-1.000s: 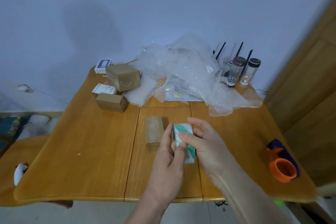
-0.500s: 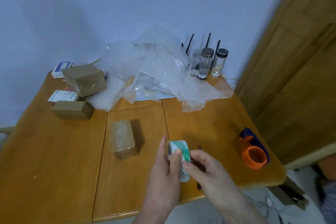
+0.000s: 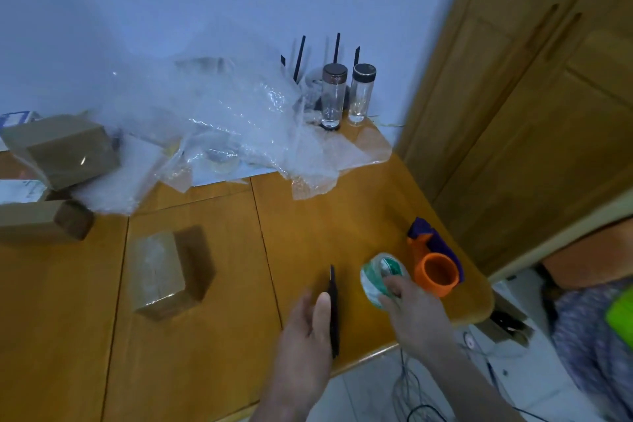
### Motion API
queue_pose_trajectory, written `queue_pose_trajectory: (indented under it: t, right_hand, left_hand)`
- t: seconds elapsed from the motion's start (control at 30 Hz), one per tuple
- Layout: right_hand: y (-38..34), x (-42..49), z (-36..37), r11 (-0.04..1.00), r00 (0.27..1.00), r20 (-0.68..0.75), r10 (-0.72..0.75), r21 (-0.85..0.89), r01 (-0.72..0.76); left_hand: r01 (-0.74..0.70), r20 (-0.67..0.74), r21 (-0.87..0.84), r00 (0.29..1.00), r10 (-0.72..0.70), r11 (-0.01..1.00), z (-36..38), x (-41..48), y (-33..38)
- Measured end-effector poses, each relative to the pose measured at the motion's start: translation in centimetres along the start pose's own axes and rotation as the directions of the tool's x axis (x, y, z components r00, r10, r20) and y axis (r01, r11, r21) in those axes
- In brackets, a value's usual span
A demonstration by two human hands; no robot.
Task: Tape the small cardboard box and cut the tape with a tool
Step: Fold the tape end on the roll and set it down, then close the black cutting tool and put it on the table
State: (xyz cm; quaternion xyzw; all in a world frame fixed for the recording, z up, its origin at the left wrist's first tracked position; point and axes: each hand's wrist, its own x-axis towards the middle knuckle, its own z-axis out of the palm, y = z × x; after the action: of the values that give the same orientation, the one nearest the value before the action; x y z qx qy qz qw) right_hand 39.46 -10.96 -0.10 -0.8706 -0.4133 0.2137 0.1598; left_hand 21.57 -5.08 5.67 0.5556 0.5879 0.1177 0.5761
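The small cardboard box (image 3: 161, 272), glossy with clear tape, stands on the wooden table (image 3: 342, 216) left of my hands. My right hand (image 3: 416, 313) grips a green-and-white tape roll (image 3: 380, 276) just above the table, close to the orange dispenser. A slim black cutting tool (image 3: 333, 315) lies flat on the table between my hands. My left hand (image 3: 303, 332) hovers with fingers extended, its thumb right beside the tool; it holds nothing.
An orange and purple tape dispenser (image 3: 435, 272) sits near the table's right edge. Bubble wrap (image 3: 222, 127) covers the back, with two glass bottles (image 3: 334, 96) behind it. Other cardboard boxes (image 3: 65, 151) stand at the left. Cables lie on the floor (image 3: 411, 394).
My left hand has let go of the tape roll and dropped beside the black tool. My right hand carried the roll to the right, next to the orange dispenser. The view swung right.
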Motion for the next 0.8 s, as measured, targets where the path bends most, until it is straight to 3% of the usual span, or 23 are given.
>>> queue_pose_trajectory:
  t: [0.1, 0.27, 0.47, 0.8]
  right_hand:
    - [1.4, 0.9, 1.8, 0.942, 0.986, -0.040, -0.161, -0.305, 0.141]
    - [2.9, 1.7, 4.3, 0.849, 0.953, -0.087, -0.291, -0.484, 0.215]
    - [4.4, 1.6, 5.8, 0.814, 0.898, -0.194, -0.396, -0.527, 0.245]
    - [5.0, 1.7, 6.4, 0.805, 0.874, -0.225, -0.431, -0.534, 0.259]
  left_hand:
    - [0.024, -0.017, -0.009, 1.000, -0.024, 1.000, 0.6, 1.1, -1.1]
    - [0.123, -0.047, -0.027, 0.991, -0.124, 0.992, 2.1, 3.3, -3.8]
    - [0.224, -0.033, 0.056, 0.974, -0.222, 0.973, 4.1, 5.3, -7.2]
    - [0.157, -0.098, 0.183, 0.985, -0.141, 0.970, 5.3, 5.8, -7.3]
